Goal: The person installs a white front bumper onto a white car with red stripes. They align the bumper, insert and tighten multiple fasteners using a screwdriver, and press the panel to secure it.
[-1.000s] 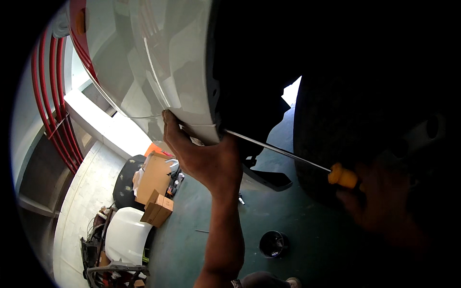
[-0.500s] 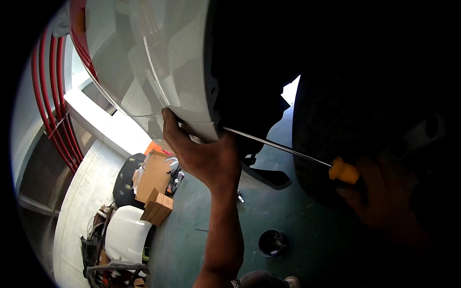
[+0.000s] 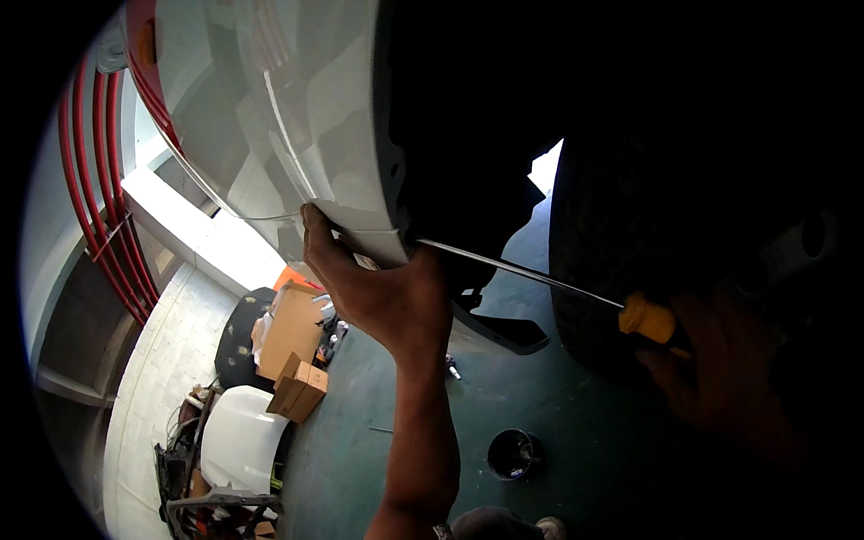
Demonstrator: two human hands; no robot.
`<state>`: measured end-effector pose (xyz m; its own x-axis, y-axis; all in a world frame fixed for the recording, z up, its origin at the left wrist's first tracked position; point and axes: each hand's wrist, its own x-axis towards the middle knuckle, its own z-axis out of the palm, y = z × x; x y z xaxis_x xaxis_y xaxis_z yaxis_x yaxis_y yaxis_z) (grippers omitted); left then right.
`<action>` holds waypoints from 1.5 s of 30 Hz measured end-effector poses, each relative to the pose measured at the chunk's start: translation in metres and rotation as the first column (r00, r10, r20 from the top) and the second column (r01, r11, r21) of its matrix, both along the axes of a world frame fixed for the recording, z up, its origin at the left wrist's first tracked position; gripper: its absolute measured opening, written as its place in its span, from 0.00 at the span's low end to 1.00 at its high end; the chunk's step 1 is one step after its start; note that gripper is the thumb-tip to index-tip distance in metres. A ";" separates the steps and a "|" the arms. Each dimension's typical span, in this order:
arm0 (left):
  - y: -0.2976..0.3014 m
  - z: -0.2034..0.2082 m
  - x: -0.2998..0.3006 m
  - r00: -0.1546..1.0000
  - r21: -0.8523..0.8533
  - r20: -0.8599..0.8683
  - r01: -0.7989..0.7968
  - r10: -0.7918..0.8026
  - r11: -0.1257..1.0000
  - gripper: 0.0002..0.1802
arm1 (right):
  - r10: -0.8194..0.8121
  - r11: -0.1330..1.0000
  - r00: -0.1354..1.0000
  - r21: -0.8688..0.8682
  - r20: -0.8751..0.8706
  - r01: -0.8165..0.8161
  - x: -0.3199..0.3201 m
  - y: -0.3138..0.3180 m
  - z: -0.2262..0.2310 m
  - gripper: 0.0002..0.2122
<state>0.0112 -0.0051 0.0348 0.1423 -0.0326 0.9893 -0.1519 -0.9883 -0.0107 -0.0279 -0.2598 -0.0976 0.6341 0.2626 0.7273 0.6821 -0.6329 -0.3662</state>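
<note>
A pale, glossy car bumper [image 3: 337, 99] curves down from the top, its edge bordering the dark wheel arch. My left hand [image 3: 382, 301] grips it by the seam, fingers on the painted face and the thumb side at the arch edge. In my right hand [image 3: 724, 360], in deep shade, is a screwdriver [image 3: 646, 318] with a yellow handle. Its long metal shaft slants up and left to the arch edge beside my left hand; the tip is hidden there. A dark tyre [image 3: 585, 270] stands behind the shaft.
A dark round tub [image 3: 513, 454] sits on the green floor [image 3: 405, 477] below. To the left are cardboard boxes [image 3: 300, 387], a white car panel [image 3: 241, 436] and loose parts. Red pipes [image 3: 99, 189] run along the far left wall. A dark flap [image 3: 504, 335] juts out below the arch.
The bumper's arch edge has shifted slightly left in view. My right hand and the screwdriver handle sit a touch further right. Both hands keep their hold.
</note>
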 end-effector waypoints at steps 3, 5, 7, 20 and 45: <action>-0.005 0.001 0.005 0.999 -0.022 0.005 0.032 -0.032 0.999 0.47 | -0.074 0.997 0.997 -0.018 0.000 0.074 -0.004 0.000 -0.003 0.22; -0.005 0.000 0.008 0.999 0.005 0.013 0.051 -0.051 0.999 0.47 | 0.026 0.999 0.991 0.051 -0.132 -0.020 -0.001 -0.003 -0.002 0.23; -0.006 -0.003 0.014 0.997 -0.001 0.008 0.079 -0.079 0.997 0.47 | 0.169 0.980 0.931 0.156 -0.323 -0.124 0.001 -0.011 0.005 0.22; -0.008 0.000 0.011 1.000 -0.012 -0.007 0.014 -0.014 1.000 0.48 | -0.138 0.990 0.990 -0.013 0.030 0.138 -0.002 -0.002 0.002 0.21; -0.008 0.004 0.006 1.000 -0.025 -0.009 0.012 -0.012 1.000 0.47 | 0.150 0.985 0.943 0.122 -0.298 -0.118 0.005 -0.010 0.013 0.20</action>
